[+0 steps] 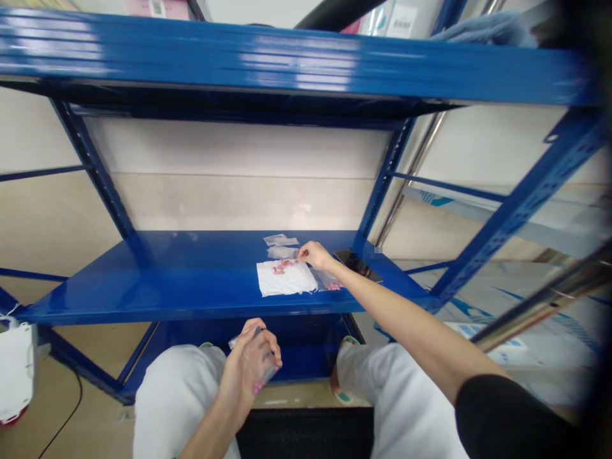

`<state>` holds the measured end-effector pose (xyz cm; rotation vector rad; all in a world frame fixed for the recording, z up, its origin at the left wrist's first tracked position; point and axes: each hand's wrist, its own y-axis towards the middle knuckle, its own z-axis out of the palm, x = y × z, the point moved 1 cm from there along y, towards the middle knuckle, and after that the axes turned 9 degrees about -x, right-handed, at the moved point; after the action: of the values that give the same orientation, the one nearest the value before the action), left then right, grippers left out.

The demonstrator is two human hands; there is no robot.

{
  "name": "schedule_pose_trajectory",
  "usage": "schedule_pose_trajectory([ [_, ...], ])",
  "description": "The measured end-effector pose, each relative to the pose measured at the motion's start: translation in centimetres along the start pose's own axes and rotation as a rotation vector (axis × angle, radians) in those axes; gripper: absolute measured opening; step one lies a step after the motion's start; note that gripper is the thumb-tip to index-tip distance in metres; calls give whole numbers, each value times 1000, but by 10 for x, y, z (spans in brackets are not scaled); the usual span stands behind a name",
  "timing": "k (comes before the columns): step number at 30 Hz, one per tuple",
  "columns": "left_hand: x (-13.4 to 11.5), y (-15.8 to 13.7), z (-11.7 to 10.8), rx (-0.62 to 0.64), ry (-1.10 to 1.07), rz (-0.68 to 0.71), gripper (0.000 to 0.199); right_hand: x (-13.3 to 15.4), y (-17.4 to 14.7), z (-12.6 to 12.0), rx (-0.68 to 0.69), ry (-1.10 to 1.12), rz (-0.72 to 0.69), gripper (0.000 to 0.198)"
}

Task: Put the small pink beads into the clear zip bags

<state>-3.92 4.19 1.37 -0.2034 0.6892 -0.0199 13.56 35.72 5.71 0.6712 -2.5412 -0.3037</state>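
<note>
My left hand (252, 358) is closed around a small clear plastic bag (268, 373), held in front of the shelf above my lap. Some pink beads show at the bag's lower end. My right hand (314, 254) reaches over the shelf with fingertips pinched together at the right end of a white cloth or paper sheet (288, 284). Whatever is in that pinch is too small to name. Small pink and reddish pieces (283, 266) lie scattered on the sheet. Beside it, partly under my right wrist, another clear bag (326, 281) contains pink beads.
Several flat clear bags (281, 240) lie behind the sheet. A dark, glossy flat object (358, 264) rests right of my hand on the blue shelf (191, 274). An upper blue shelf beam (296, 64) crosses overhead. A white box-shaped device (16, 370) stands far left.
</note>
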Motion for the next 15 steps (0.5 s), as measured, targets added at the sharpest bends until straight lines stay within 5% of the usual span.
schedule_pose_trajectory([
  [15,5,4,-10,28,45,16,22,9,-2,-1,5,-69,-54,9],
])
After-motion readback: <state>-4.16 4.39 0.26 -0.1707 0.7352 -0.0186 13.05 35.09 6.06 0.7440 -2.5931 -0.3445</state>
